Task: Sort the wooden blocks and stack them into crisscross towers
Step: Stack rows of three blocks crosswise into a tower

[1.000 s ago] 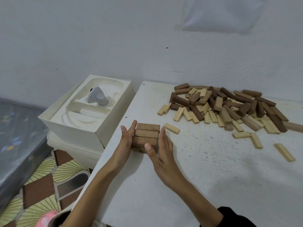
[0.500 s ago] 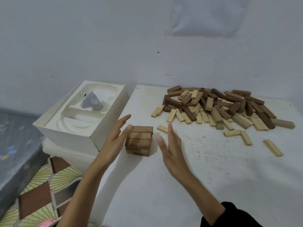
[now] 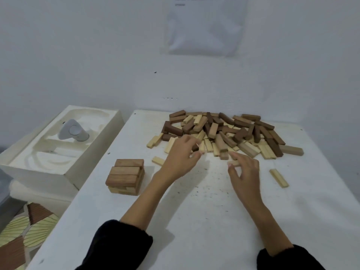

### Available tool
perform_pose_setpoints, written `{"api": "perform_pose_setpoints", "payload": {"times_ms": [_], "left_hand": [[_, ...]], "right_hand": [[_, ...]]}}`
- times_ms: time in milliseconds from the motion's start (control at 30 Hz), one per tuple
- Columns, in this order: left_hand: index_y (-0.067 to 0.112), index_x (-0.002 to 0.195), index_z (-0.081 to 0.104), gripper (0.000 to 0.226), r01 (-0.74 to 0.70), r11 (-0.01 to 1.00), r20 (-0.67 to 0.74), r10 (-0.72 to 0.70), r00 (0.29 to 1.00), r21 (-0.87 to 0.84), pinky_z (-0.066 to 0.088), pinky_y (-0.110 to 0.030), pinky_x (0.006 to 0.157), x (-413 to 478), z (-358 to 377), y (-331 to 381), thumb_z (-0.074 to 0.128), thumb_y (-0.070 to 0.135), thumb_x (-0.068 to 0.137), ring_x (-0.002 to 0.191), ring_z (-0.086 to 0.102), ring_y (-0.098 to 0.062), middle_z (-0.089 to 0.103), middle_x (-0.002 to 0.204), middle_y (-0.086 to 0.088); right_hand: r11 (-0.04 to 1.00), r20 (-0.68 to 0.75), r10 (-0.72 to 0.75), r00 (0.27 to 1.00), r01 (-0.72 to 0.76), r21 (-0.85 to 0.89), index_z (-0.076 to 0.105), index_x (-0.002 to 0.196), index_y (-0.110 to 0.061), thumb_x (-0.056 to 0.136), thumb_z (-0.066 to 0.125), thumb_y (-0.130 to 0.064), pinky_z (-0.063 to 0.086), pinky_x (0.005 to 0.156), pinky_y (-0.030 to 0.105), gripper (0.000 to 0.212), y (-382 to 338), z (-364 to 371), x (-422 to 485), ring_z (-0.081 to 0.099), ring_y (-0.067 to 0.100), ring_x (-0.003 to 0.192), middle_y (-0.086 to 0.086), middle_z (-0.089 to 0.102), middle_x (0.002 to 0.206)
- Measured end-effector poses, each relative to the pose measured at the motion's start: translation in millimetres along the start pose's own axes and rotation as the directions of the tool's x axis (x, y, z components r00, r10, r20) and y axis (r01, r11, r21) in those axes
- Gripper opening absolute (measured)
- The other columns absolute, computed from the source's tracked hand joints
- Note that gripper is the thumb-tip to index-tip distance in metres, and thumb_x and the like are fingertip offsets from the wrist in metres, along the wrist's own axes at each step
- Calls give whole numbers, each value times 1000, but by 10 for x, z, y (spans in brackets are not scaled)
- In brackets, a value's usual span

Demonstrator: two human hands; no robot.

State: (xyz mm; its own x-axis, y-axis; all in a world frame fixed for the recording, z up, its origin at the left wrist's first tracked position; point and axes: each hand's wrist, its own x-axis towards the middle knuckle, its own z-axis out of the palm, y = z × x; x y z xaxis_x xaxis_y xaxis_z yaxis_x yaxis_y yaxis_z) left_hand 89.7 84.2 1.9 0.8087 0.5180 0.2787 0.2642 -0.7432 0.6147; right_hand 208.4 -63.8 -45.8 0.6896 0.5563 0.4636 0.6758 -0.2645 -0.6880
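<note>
— What are the hands doing?

— I'm watching the left hand (image 3: 181, 158) curling its fingers over a short dark brown wooden block (image 3: 195, 147) at the near edge of the mixed pile of dark and pale wooden blocks (image 3: 224, 131). I cannot tell whether it is gripping. The right hand (image 3: 245, 170) is pinching a pale wooden block (image 3: 233, 163).

— And around them?

— The low crisscross stack of wooden blocks (image 3: 125, 176) is sitting left of the left forearm, apart from it. One loose pale block (image 3: 158, 160) is lying just left of the left hand, and a second loose pale block (image 3: 278, 178) is lying right of the right hand. Everything is resting on a white speckled table (image 3: 194, 221). Further left, a white box with a moulded tray (image 3: 93, 156) is holding a grey device (image 3: 73, 131). A sheet of paper (image 3: 206, 26) is hanging on the white wall, its print too blurred to read.
</note>
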Motion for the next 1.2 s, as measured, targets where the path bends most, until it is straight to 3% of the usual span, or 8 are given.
{"api": "perform_pose_setpoints", "payload": {"times_ms": [200, 367, 500, 633, 767, 867, 1000, 1200], "left_hand": [[12, 135, 48, 42, 240, 957, -202, -205, 958, 164, 28, -44, 108, 698, 298, -221, 47, 18, 93, 130, 36, -31, 44, 140, -12], [21, 135, 45, 40, 376, 874, -279, -294, 914, 307, 26, -46, 104, 834, 404, -301, 47, 20, 95, 127, 38, -28, 52, 132, -7], [18, 117, 58, 25, 337, 928, -419, -245, 875, 161, 27, -44, 101, 761, 408, -359, 56, 20, 92, 117, 45, -28, 62, 115, -5], [10, 107, 59, 19, 205, 976, -505, -211, 837, -69, 37, -30, 79, 656, 358, -410, 60, 15, 89, 105, 51, -28, 63, 103, -8], [3, 117, 54, 29, 291, 952, -516, -295, 804, -91, 34, -30, 88, 636, 356, -456, 57, 12, 90, 114, 40, -31, 53, 116, -15], [-2, 120, 54, 30, 336, 939, -500, -328, 802, -79, 28, -31, 103, 647, 382, -485, 54, 6, 92, 120, 32, -34, 36, 132, -21], [-4, 127, 50, 35, 370, 925, -466, -365, 806, -85, 22, -34, 110, 652, 387, -535, 53, 6, 93, 135, 21, -35, 13, 150, -23], [1, 124, 58, 34, 409, 910, -453, -339, 824, 64, 26, -34, 101, 656, 384, -612, 55, 13, 92, 125, 32, -36, 42, 137, -23]], "right_hand": [[999, -12, -33, 999, 33, -24, 64, 112, -15, 81, 55, -7, 25, 82, 14, 34, 131, 5, 27, 34, 8, 101, 3, 61, 105], [1000, -31, -18, 999, 17, -4, 66, 110, -15, 78, 48, -16, 25, 82, 5, 36, 126, 6, 9, 31, 1, 99, 0, 61, 101], [1000, -33, 4, 999, -4, -22, 67, 107, -13, 78, 44, -23, 28, 83, 1, 38, 143, 32, 8, 30, 0, 96, 0, 61, 99], [999, -29, 10, 1000, -11, -36, 67, 105, -14, 77, 50, -17, 29, 75, 8, 33, 157, 47, 14, 31, 2, 92, 0, 61, 95], [999, -29, 5, 1000, -6, -41, 68, 103, -15, 77, 50, -16, 29, 74, 11, 31, 157, 51, 6, 32, 2, 92, -2, 60, 93], [999, -31, -8, 999, 7, -44, 68, 101, -15, 78, 56, -10, 30, 74, 10, 27, 164, 50, -3, 34, 4, 92, -1, 61, 94], [998, -15, 2, 1000, -3, -56, 69, 101, -17, 80, 63, -1, 30, 74, 9, 27, 163, 41, -3, 33, 3, 92, -5, 59, 95], [998, -18, -11, 1000, 10, -63, 70, 98, -18, 81, 61, -6, 31, 74, 11, 23, 190, 57, -2, 33, 3, 91, -6, 60, 95]]}}
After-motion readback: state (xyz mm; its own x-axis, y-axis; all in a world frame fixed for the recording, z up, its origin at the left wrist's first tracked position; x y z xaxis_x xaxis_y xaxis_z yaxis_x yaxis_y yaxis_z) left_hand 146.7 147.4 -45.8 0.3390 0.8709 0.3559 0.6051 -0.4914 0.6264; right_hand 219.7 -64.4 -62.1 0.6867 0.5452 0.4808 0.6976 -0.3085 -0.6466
